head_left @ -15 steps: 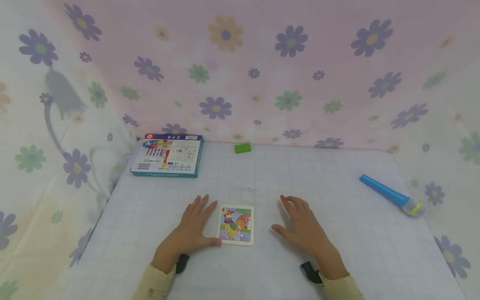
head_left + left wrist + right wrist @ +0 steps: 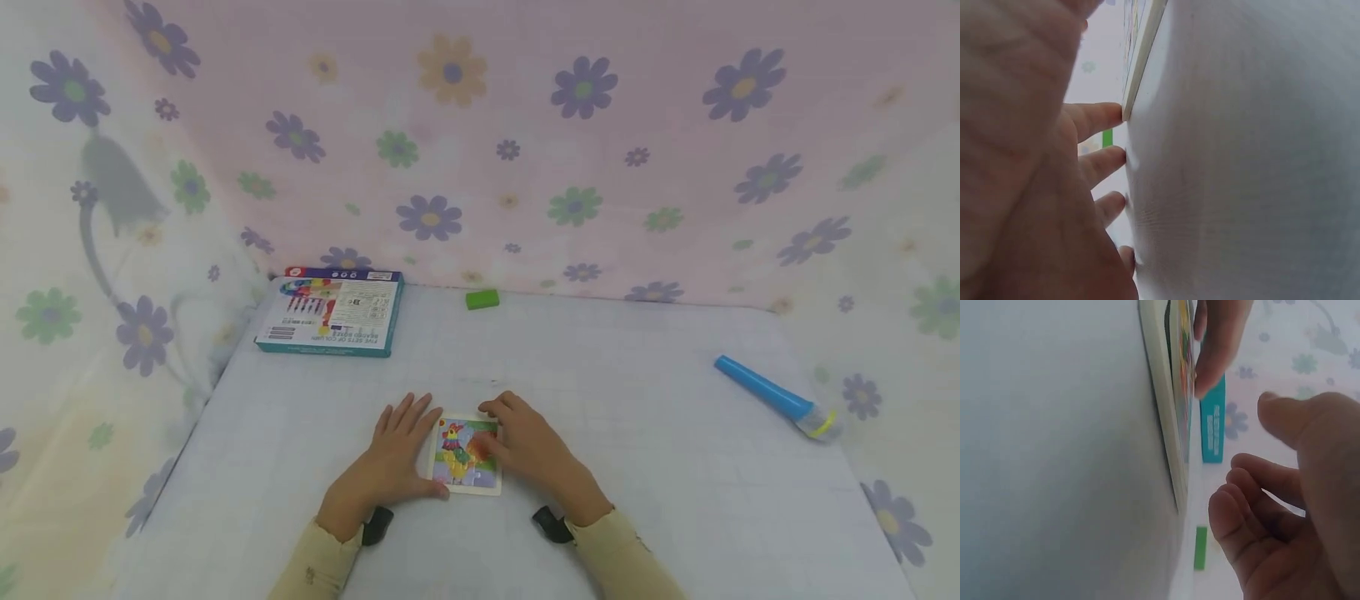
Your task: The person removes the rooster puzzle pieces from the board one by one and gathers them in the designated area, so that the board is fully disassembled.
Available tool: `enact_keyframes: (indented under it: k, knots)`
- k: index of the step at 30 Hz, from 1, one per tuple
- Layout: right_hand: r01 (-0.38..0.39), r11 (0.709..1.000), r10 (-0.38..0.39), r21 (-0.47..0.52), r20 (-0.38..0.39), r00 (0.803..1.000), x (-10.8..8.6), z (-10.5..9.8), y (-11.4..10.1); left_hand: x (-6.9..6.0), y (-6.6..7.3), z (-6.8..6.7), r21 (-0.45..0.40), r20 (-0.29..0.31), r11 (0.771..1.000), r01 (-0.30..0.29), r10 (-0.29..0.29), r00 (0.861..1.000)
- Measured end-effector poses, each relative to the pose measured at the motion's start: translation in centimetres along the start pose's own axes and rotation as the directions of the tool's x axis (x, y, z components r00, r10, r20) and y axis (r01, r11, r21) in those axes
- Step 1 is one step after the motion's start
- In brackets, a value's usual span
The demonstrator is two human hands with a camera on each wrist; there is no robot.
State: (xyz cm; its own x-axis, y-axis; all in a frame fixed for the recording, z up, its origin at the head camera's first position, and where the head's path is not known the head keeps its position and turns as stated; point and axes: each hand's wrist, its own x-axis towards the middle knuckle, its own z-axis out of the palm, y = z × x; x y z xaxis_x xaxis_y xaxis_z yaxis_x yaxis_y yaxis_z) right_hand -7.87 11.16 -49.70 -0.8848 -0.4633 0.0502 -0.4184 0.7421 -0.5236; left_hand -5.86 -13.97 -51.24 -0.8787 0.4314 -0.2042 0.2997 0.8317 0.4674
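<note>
A small square jigsaw puzzle [image 2: 459, 477] with a rooster picture and a pale frame lies on the white table in front of me. My left hand [image 2: 393, 467] rests at its left side with fingers spread; the thumb meets the lower left corner. In the left wrist view, a fingertip [image 2: 1110, 116] touches the corner of the puzzle's frame [image 2: 1142, 56]. Over the puzzle's right edge hovers my right hand [image 2: 542, 450], covering part of the picture. The right wrist view shows its thumb [image 2: 1285, 422] and loosely bent fingers apart, holding nothing.
A flat toy box [image 2: 330, 321] lies at the back left. Near the back edge sits a green block [image 2: 482, 299]. To the right lies a blue stick-shaped thing [image 2: 765, 387] with a clear end and a yellow band. Flowered cloth [image 2: 525, 167] hangs around the table.
My right hand has moved left, from beside the puzzle to over its right edge. The left hand has stayed at the puzzle's left side.
</note>
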Motion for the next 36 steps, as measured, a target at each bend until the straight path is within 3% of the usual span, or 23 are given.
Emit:
enact_keyframes:
  k: [6, 18, 25, 36]
  knots:
    - [-0.002, 0.998, -0.001, 0.066, 0.053, 0.999, 1.4, 1.4, -1.0, 0.3, 0.1, -0.2, 0.005, -0.004, 1.0, -0.002, 0.002, 1.0]
    - [-0.033, 0.999, 0.029, 0.04, 0.081, 0.996, 3.8, 1.3, -1.5, 1.8, -0.4, -0.5, 0.009, 0.012, 1.0, 0.005, -0.006, 1.0]
    - [-0.061, 0.997, 0.056, 0.044, 0.103, 0.993, 4.3, 1.2, -1.8, 2.0, -0.6, -0.7, -0.005, 0.037, 1.0, -0.006, 0.006, 0.999]
    - [-0.044, 0.999, 0.041, 0.021, 0.12, 0.992, 4.5, 1.1, -2.0, 1.9, -0.5, -0.7, -0.015, 0.012, 1.0, -0.022, 0.022, 1.0]
